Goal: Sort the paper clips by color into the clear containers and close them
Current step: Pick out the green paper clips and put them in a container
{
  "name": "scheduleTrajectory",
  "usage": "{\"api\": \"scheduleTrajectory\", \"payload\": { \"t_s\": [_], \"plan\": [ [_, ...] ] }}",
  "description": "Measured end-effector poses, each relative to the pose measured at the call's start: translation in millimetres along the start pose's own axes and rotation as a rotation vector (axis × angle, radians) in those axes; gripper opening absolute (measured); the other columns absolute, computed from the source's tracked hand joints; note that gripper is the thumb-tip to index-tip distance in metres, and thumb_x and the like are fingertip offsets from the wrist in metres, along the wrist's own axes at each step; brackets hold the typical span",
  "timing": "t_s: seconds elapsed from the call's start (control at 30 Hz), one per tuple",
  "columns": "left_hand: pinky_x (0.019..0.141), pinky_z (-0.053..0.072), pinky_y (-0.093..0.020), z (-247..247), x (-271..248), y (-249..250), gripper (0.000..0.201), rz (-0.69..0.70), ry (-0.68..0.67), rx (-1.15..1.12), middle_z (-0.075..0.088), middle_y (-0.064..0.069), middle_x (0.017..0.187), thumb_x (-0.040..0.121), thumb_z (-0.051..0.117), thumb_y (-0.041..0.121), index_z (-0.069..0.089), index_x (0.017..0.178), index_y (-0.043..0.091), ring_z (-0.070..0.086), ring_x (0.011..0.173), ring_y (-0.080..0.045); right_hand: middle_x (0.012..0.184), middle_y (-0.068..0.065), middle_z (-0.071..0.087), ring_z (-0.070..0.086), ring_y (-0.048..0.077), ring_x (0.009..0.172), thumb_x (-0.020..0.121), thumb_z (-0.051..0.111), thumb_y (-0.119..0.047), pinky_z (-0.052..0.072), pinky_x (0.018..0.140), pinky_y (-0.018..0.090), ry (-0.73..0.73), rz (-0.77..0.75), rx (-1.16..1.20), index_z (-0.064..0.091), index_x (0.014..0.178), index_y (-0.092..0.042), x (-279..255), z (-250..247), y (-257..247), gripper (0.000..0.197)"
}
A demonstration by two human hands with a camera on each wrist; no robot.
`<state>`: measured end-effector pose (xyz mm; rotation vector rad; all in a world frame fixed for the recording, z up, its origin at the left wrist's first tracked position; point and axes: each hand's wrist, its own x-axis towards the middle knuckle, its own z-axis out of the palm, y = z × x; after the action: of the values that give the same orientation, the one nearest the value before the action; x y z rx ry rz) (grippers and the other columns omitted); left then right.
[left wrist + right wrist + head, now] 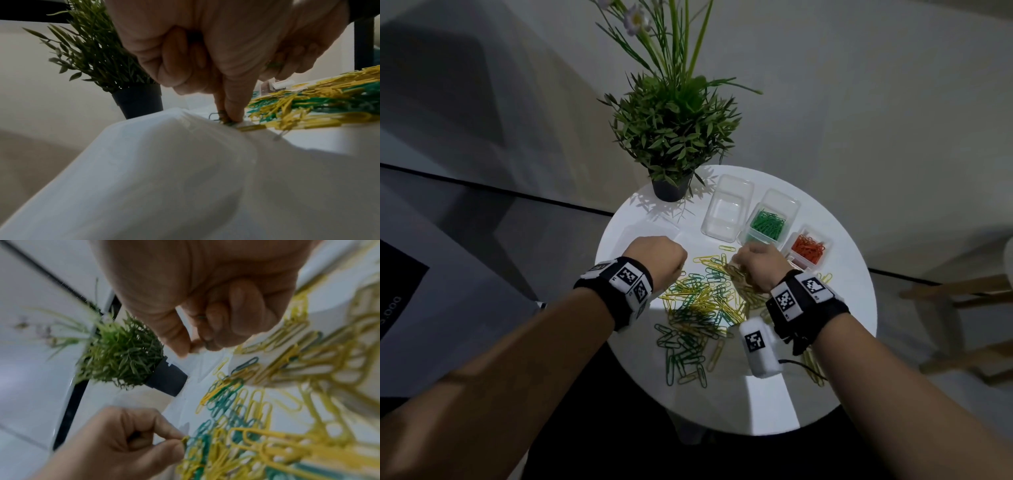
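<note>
A pile of yellow and green paper clips [702, 305] lies mid-table. My left hand [677, 268] sits at the pile's left edge, and its thumb and forefinger pinch a paper clip [223, 115] against the table; the clip's colour is unclear. My right hand [743, 263] hovers over the pile's far right, fingers curled around green clips [202, 317] in the palm. Behind it stand an open clear container of green clips [768, 223], one of red clips [809, 249] and an empty clear container [727, 205]. Another clear container [164, 154] lies under my left wrist.
A potted plant [671, 190] stands at the table's far edge, left of the containers. A white tagged device [758, 346] with a cable lies on the table near my right wrist. The round white table [835, 359] drops off close on every side.
</note>
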<state>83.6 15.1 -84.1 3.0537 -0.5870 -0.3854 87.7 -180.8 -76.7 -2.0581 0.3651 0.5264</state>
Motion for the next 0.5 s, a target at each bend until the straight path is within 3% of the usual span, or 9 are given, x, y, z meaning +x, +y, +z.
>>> {"api": "scheduleTrajectory", "payload": {
  "t_s": [0.07,0.13,0.2,0.27,0.37,0.43,0.5],
  "plan": [
    [0.069,0.045,-0.029,1,-1,1,0.018,-0.007,0.016,-0.057,0.067,-0.001,0.094,0.093,0.047,0.027,0.064,0.092,0.021,0.061,0.089,-0.023,0.047,0.001,0.042,0.033,0.011,0.034,0.091,0.044,-0.013,0.022,0.043,0.018,-0.138,0.154,0.299,0.043,0.062,-0.011,-1,1,1,0.029],
    [0.072,0.050,-0.031,4,-2,-3,0.020,-0.075,0.031,-0.225,0.067,0.001,0.088,0.091,0.049,0.030,0.065,0.084,0.021,0.061,0.087,-0.022,0.041,0.003,0.044,0.028,0.013,0.031,0.092,0.036,-0.010,0.019,0.043,0.020,-0.235,0.198,0.519,0.043,0.071,-0.006,-3,0,4,0.023],
    [0.073,0.052,-0.030,6,-5,-7,0.021,-0.169,0.043,-0.572,0.069,-0.001,0.084,0.090,0.054,0.027,0.067,0.080,0.015,0.063,0.084,-0.021,0.046,0.007,0.053,0.035,0.014,0.031,0.092,0.034,0.000,0.025,0.037,0.015,-0.217,0.158,0.609,0.044,0.086,-0.005,-3,0,7,0.013],
    [0.065,0.050,-0.023,3,-7,-7,0.020,-0.232,0.052,-0.912,0.070,-0.007,0.083,0.090,0.055,0.017,0.066,0.079,0.004,0.064,0.076,-0.019,0.053,0.012,0.055,0.042,0.015,0.034,0.091,0.033,0.009,0.030,0.034,0.014,-0.174,0.131,0.621,0.045,0.091,-0.006,0,1,8,0.019],
    [0.039,0.033,-0.015,-6,-10,1,0.017,-0.360,-0.014,-1.293,0.061,-0.005,0.065,0.091,0.045,0.008,0.055,0.079,0.002,0.045,0.048,-0.013,0.054,0.009,0.045,0.038,0.016,0.037,0.090,0.032,0.009,0.029,0.038,0.016,-0.153,0.120,0.472,0.054,0.089,-0.006,5,4,8,0.027],
    [0.039,0.021,-0.015,-7,-12,3,0.013,-0.430,-0.078,-1.511,0.054,-0.003,0.050,0.089,0.039,0.007,0.047,0.079,0.004,0.032,0.045,-0.015,0.058,0.003,0.050,0.043,0.015,0.045,0.093,0.043,-0.002,0.033,0.044,0.019,-0.101,0.004,0.134,0.063,0.086,-0.010,4,7,3,0.023],
    [0.042,0.015,-0.018,-5,-13,2,0.013,-0.434,-0.161,-1.617,0.048,-0.003,0.048,0.088,0.037,0.011,0.043,0.077,0.007,0.026,0.048,-0.016,0.067,-0.010,0.056,0.052,0.010,0.063,0.090,0.059,-0.019,0.037,0.055,0.022,-0.020,-0.193,-0.324,0.067,0.081,-0.019,0,8,-6,0.012]
  ]
}}
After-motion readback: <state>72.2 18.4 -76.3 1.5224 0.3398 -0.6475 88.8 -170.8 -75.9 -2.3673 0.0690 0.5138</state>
